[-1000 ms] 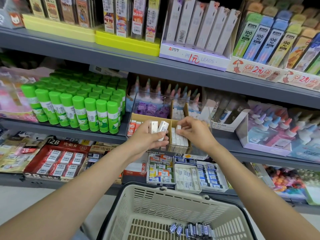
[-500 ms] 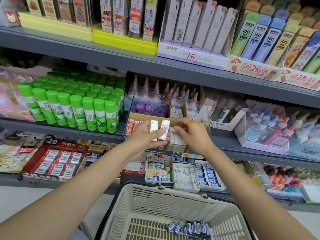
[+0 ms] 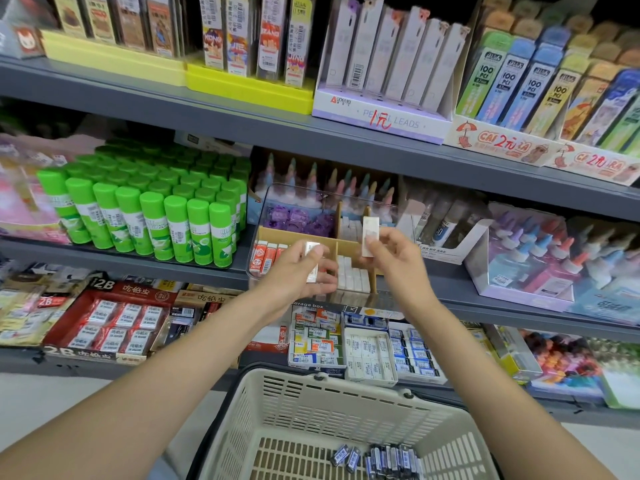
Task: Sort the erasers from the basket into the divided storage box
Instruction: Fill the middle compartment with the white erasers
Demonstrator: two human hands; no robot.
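In front of the clear plastic divided storage box (image 3: 263, 216) on the grey shelf (image 3: 450, 282), the right hand (image 3: 391, 258) pinches a white wrapped eraser (image 3: 369, 236) upright while the left hand (image 3: 294, 275) grips another white eraser (image 3: 311, 261), above the beige plastic basket (image 3: 346, 407).

Clear glossy plastic storage box (image 3: 263, 216), brown cardboard dividers (image 3: 337, 220), matt slotted plastic basket (image 3: 311, 407)

We see our left hand (image 3: 294, 271) covering most of its eraser (image 3: 311, 259); the basket (image 3: 311, 403) is cut off below, its dark erasers (image 3: 377, 459) too blurred to read.
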